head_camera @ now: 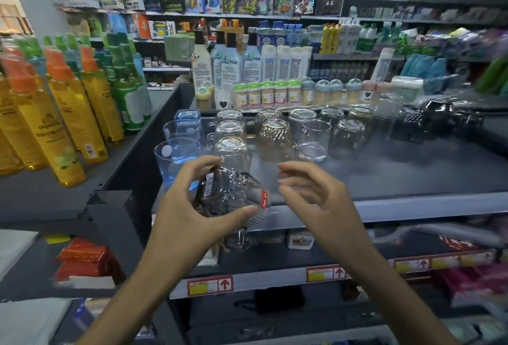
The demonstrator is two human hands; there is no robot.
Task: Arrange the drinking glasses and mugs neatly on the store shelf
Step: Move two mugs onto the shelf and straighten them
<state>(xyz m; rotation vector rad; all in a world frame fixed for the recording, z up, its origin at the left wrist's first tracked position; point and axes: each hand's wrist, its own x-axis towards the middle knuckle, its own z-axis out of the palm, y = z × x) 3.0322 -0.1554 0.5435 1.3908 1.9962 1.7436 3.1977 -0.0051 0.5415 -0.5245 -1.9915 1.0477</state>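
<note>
My left hand (192, 207) grips a clear textured glass mug (233, 193) with a barcode sticker and a red label, tilted in the air just above the front edge of the dark shelf (412, 177). Just right of the mug, my right hand (310, 196) hovers with fingers loosely curled and holds nothing. On the shelf stand rows of glassware: blue tumblers (176, 152) at the left, upside-down clear glasses (231, 149), an amber patterned glass (275, 138), an upright clear glass (313, 144) and black mugs (437, 119) at the far right.
Yellow and green spray bottles (68, 114) fill the shelf on the left. Small jars (275, 94) and lotion bottles (247, 61) stand behind the glassware. Lower shelves with price tags (210, 285) hold red packets (85, 259). Bare shelf surface lies right of the clear glasses.
</note>
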